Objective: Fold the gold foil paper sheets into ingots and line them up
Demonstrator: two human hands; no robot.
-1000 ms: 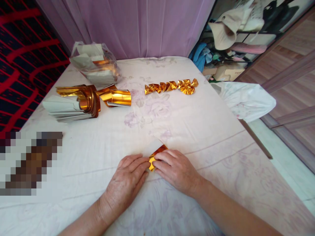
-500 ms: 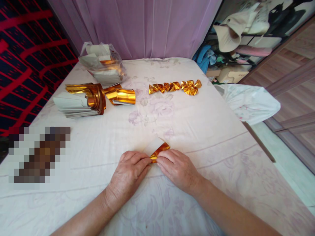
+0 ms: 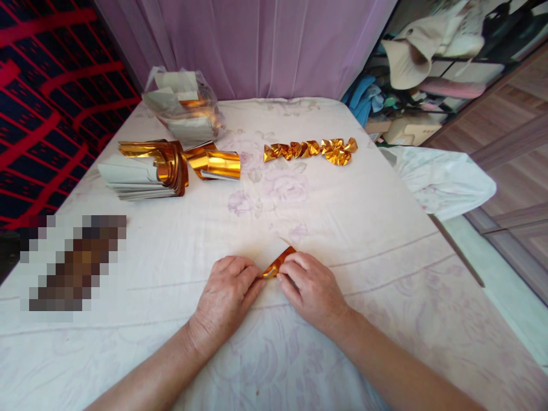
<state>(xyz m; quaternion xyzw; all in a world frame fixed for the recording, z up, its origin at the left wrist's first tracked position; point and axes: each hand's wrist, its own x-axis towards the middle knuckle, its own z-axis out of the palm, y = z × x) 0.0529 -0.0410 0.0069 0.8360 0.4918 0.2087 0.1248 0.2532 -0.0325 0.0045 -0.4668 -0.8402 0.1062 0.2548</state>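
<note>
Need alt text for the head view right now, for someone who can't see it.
Both hands, left hand and right hand, pinch a small gold foil strip on a floral cloth. Farther back lie a row of folded gold pieces, a paper stack and a plastic bag.

Two hands (image 3: 269,291), one gold paper (image 3: 278,264)

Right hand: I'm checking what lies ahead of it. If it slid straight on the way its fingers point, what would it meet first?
The right hand points up-left, so it would first meet the gold foil paper it already pinches, then probably the left hand.
</note>
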